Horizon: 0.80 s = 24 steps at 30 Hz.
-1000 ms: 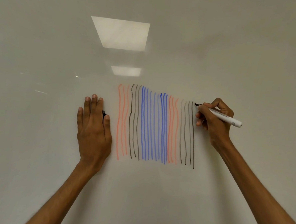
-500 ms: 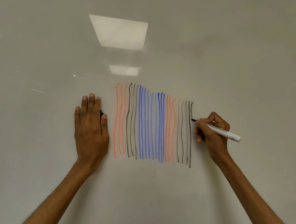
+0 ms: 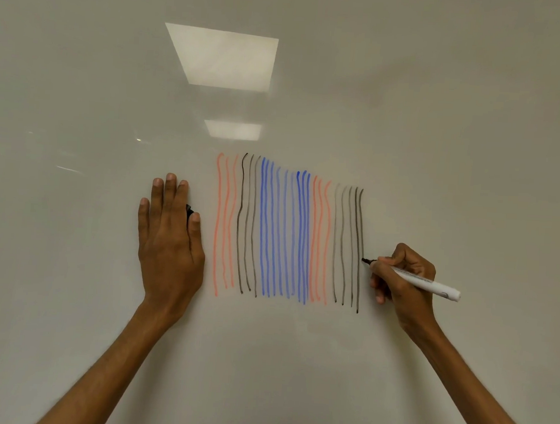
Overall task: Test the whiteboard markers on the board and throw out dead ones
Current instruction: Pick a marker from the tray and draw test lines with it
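A whiteboard (image 3: 441,123) fills the view. On it stand several vertical test strokes (image 3: 287,232) in orange, black and blue. My right hand (image 3: 402,281) grips a white marker (image 3: 428,282) with a black tip, and the tip touches the board at the rightmost black line, about two thirds of the way down. My left hand (image 3: 169,237) lies flat against the board left of the strokes, fingers together. A small black object (image 3: 189,210), probably the marker's cap, peeks out between its thumb and forefinger.
Two ceiling lights reflect in the glossy board above the strokes (image 3: 222,57). Bare board surface surrounds the strokes on all sides.
My right hand has drawn the marker down the rightmost black line, from its top to about two thirds down. The left hand has stayed flat on the board.
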{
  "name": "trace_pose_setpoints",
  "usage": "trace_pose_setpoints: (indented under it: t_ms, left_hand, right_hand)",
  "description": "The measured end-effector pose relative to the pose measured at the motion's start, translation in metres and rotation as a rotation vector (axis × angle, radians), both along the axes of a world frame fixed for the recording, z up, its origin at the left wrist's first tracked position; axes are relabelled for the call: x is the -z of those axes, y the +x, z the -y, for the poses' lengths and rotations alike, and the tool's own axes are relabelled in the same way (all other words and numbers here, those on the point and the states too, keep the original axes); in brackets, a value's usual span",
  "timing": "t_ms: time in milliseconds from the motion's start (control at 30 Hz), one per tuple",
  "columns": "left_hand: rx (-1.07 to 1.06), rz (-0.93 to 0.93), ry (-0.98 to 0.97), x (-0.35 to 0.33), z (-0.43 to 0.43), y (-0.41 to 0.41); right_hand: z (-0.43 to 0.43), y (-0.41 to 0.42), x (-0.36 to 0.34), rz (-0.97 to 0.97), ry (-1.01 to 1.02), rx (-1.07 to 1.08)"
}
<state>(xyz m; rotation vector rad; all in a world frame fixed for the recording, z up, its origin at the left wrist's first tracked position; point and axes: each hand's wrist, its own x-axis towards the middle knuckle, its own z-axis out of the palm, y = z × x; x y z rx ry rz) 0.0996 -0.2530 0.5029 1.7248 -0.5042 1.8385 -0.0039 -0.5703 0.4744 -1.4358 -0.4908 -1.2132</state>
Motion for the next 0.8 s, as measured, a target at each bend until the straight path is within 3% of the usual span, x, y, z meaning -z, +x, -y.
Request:
trace_pose_setpoints:
  t_ms: [433,800]
  left_hand:
    - [0.001,0.001,0.001,0.001,-0.001,0.001]
    - [0.000,-0.002,0.000,0.002,0.000,0.001]
  right_hand:
    - [0.011,-0.006,0.024,-0.192,-0.043,-0.026]
    - [0.010,-0.009,0.036,-0.374,-0.226,0.080]
